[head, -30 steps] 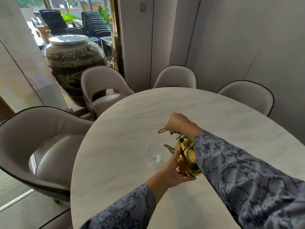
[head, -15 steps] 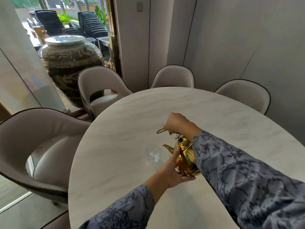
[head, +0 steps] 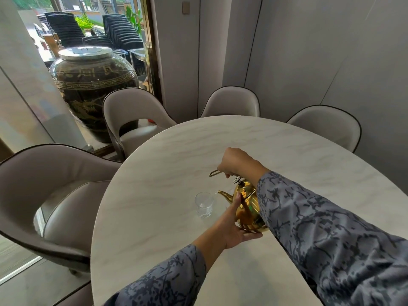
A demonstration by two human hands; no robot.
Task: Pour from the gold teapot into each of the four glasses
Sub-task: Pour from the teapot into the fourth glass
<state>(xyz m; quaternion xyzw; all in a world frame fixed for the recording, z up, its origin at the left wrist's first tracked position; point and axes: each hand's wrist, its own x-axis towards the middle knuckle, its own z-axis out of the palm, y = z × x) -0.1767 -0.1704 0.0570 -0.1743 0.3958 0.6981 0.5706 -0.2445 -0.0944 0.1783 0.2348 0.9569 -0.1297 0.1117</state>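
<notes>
1 gold teapot (head: 249, 208). 1 clear glass (head: 204, 205) in plain view, maybe a second behind the spout, too hidden to tell. 2 hands: left hand (head: 234, 226), right hand (head: 236, 161). 1 marble table (head: 176, 162). 4 beige chairs (head: 55, 195) (head: 132, 115) (head: 231, 102) (head: 326, 124). 1 big dark jar (head: 92, 85).

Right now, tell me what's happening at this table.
A person is holding the gold teapot over the marble table. The right hand grips its wire handle from above, while the left hand steadies the pot's side and base with straight fingers. The spout points toward a clear glass standing on the table just to its left. No stream shows, and I cannot tell how full the glass is. Only this one glass is plainly in view.
</notes>
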